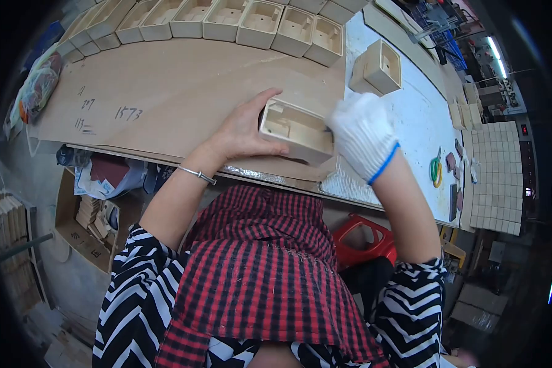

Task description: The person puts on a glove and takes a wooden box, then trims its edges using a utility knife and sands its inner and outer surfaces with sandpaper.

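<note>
A pale wooden box (pixel 297 150) with an open top is held at the table's front edge, its hollow facing up. My bare left hand (pixel 248 130) grips its left end, thumb along the near side and fingers round the far side. At the box's right end is my right hand (pixel 363 132) in a white knitted glove with a blue cuff. Its fingers are curled and slightly blurred; a small dark edge shows by them, but what they hold is hidden.
A row of similar boxes (pixel 257 24) lines the far side of the brown board (pixel 165 92). More boxes (pixel 377 67) stand right on the white surface. Green-and-yellow scissors (pixel 436 168) and dark blocks (pixel 452 202) lie further right. A red stool (pixel 365 239) sits below the table.
</note>
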`<state>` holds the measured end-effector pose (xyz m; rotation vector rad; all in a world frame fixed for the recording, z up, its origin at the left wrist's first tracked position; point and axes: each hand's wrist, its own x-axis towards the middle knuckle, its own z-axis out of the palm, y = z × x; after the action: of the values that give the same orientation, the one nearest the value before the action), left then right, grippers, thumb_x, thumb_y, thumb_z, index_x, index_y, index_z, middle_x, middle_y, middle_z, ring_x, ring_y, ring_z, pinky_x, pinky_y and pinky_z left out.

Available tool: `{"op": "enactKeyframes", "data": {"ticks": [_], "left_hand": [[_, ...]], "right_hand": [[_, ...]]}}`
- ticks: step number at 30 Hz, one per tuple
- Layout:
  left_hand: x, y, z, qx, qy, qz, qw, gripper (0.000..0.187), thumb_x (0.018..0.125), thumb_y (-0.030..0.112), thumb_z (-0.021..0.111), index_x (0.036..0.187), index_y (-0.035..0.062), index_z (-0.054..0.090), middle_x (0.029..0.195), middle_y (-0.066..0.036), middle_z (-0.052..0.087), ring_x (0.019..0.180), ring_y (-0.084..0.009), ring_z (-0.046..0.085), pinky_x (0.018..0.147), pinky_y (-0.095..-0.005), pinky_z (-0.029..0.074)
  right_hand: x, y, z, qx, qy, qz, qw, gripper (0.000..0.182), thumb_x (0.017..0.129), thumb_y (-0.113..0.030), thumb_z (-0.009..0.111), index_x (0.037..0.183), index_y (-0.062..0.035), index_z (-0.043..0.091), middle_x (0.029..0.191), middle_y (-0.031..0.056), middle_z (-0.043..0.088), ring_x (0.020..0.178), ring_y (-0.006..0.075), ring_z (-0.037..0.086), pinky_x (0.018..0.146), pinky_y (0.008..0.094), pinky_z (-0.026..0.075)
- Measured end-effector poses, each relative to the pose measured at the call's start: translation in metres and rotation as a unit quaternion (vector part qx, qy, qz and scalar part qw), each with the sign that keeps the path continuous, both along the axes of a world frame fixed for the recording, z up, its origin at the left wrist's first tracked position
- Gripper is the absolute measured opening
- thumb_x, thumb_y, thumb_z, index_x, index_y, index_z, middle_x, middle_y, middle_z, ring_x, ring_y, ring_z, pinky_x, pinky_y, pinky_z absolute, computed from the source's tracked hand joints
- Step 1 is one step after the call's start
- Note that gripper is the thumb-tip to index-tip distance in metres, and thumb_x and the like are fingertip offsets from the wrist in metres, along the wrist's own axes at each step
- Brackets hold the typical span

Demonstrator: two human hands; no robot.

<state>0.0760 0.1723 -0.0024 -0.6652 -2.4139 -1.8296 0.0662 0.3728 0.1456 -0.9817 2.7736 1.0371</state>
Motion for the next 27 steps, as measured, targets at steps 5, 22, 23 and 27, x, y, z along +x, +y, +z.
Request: {"op": "enactKeyframes", "data": {"ticks": [5, 22, 23, 27], "left_hand": [[0.004, 0.002, -0.002, -0.037, 0.064, 0.004, 0.997, 0.098, 0.054, 0.032, 0.091, 0.135, 0.005, 0.044, 0.116, -0.02, 0.063, 0.108, -0.0403, 0.06, 0.096, -0.0451, 0.048], [0.006, 0.003, 0.008, -0.097, 0.069, 0.016, 0.993, 0.091, 0.053, 0.03, 0.091, 0.129, 0.0069, 0.048, 0.113, -0.017, 0.065, 0.105, -0.0392, 0.06, 0.094, -0.0451, 0.047], [0.007, 0.004, 0.01, -0.097, 0.071, 0.016, 0.993, 0.091, 0.053, 0.03, 0.091, 0.129, 0.0069, 0.048, 0.113, -0.017, 0.065, 0.105, -0.0392, 0.06, 0.094, -0.0451, 0.047], [0.01, 0.005, 0.016, -0.052, 0.036, -0.011, 0.998, 0.09, 0.053, 0.029, 0.091, 0.129, 0.0069, 0.048, 0.111, -0.016, 0.065, 0.104, -0.0389, 0.061, 0.092, -0.0445, 0.047]], "right_hand": [[0.007, 0.012, -0.001, -0.363, -0.14, 0.072, 0.918, 0.022, 0.081, -0.013, 0.062, 0.1, -0.02, 0.072, 0.085, 0.0109, 0.068, 0.08, 0.0319, 0.067, 0.068, 0.0413, 0.053], [0.024, -0.021, -0.029, -0.32, -0.145, 0.096, 0.931, 0.022, 0.077, -0.012, 0.064, 0.096, -0.0177, 0.073, 0.083, 0.0111, 0.067, 0.08, 0.0312, 0.068, 0.07, 0.0424, 0.054], [0.027, -0.022, -0.03, -0.272, -0.153, 0.078, 0.947, 0.021, 0.076, -0.012, 0.064, 0.095, -0.0167, 0.073, 0.082, 0.0111, 0.067, 0.079, 0.0315, 0.067, 0.069, 0.0424, 0.054], [0.018, -0.02, -0.017, -0.233, -0.134, 0.088, 0.959, 0.017, 0.075, -0.012, 0.065, 0.09, -0.014, 0.072, 0.08, 0.0113, 0.067, 0.079, 0.0322, 0.068, 0.068, 0.0417, 0.054]]}}
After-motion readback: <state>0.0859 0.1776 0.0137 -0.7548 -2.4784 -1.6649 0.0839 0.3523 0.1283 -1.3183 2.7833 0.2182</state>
